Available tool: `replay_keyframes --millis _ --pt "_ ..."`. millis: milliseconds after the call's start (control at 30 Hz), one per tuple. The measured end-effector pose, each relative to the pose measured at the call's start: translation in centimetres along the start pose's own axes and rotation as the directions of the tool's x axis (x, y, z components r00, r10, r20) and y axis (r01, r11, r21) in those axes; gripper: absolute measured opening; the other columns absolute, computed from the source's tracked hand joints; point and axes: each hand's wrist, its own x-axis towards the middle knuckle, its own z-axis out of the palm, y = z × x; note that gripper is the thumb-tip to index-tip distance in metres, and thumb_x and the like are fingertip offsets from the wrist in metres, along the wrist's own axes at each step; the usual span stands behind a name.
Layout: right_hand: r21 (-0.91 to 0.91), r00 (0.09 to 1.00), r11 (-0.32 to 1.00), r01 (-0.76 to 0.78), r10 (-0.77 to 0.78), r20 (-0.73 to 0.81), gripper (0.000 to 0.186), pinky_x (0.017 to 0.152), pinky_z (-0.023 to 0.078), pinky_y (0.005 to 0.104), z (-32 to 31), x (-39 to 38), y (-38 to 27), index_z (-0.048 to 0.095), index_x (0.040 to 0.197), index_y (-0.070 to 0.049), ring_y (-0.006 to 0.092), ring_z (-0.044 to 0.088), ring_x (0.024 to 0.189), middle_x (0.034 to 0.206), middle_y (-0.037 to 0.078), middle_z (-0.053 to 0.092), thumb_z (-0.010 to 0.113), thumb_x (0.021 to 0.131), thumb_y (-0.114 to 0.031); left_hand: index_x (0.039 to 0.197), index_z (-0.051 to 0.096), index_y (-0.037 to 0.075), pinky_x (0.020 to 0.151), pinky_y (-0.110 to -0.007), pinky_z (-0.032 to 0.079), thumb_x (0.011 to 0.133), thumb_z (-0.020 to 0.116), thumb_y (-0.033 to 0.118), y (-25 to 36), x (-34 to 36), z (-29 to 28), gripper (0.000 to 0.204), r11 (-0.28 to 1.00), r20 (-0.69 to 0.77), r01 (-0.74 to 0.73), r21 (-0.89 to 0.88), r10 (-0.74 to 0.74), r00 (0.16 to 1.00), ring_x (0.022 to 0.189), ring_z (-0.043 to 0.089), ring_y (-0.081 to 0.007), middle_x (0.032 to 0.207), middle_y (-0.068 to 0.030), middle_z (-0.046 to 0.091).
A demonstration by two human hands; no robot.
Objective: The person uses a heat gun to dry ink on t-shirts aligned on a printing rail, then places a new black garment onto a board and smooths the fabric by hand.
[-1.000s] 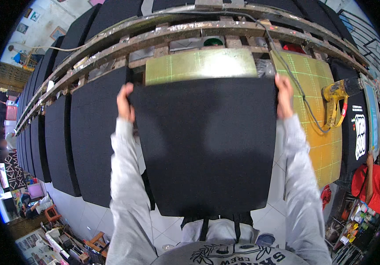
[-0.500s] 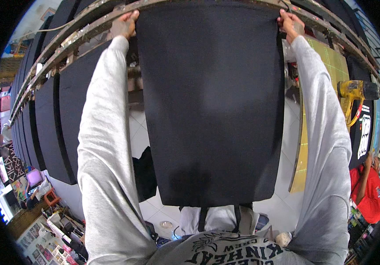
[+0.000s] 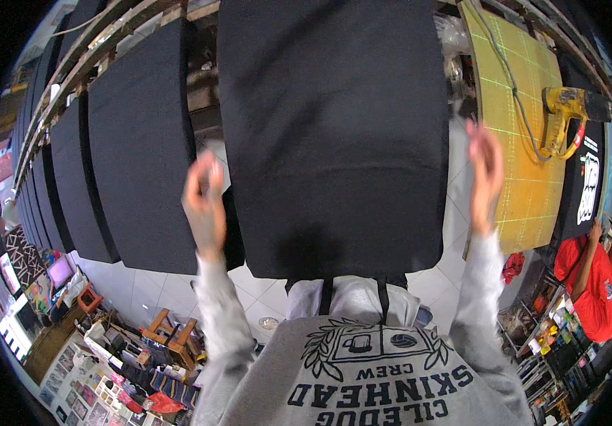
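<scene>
In front of me a black cloth [image 3: 334, 156] covers a long flat board that narrows slightly toward me. Faint creases run over its surface. Beside the cloth's left edge is my left hand [image 3: 206, 206], blurred by motion, with its fingers loosely bent and parted. My right hand [image 3: 485, 174] is raised on the other side, between the cloth and a yellow board [image 3: 522, 170], its fingers apart. Neither hand appears to hold anything, and both look clear of the cloth.
More black-covered boards [image 3: 142, 149] line the left. A yellow tool [image 3: 569, 117] with a grey cable [image 3: 508, 78] lies right, next to a black piece with a white print [image 3: 588, 188]. Another person in a red shirt [image 3: 590, 291] works there. A wooden stool [image 3: 174, 337] stands low left.
Both hands have let go of the cloth's far corners and come back toward me, down along its sides. More of the yellow board and the cable on it now shows.
</scene>
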Motion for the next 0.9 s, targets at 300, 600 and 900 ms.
replay_keyframes --millis 300,600,900 --pt "0.549 0.675 0.58 -0.602 0.737 -0.04 0.049 0.092 0.048 0.04 -4.7 -27.0 7.3 0.048 0.135 -0.006 0.0272 0.059 0.108 0.112 0.011 0.061 0.061 0.097 -0.035 0.147 0.04 0.002 0.115 -0.044 0.029 0.091 0.061 0.058 -8.4 -22.7 -2.7 0.081 -0.13 0.585 0.644 -0.754 -0.58 0.568 0.133 0.047 -0.0273 0.143 -0.0129 0.052" --pt "0.783 0.748 0.259 -0.566 0.56 0.355 0.049 0.102 0.047 0.0443 -3.2 -18.3 12.4 0.061 0.128 -0.009 0.0234 0.061 0.117 0.126 0.007 0.066 0.062 0.095 -0.046 0.126 0.062 0.004 0.1 -0.043 0.049 0.096 0.063 0.04 -16.9 -14.8 0.8 0.048 0.213 0.424 0.528 -0.822 -0.391 0.817 0.113 0.063 -0.0287 0.124 -0.0115 0.066" --pt "0.908 0.785 0.204 -0.365 0.593 0.182 0.04 0.103 0.047 0.0421 -5.4 -19.1 12.0 0.066 0.122 -0.01 0.0224 0.062 0.115 0.124 0.005 0.068 0.07 0.092 -0.037 0.131 0.058 0.008 0.104 -0.048 0.046 0.094 0.065 0.042 -17.4 -16.1 0.6 0.05 0.004 0.314 0.363 -0.932 -0.494 0.811 0.119 0.059 -0.0276 0.131 -0.008 0.062"
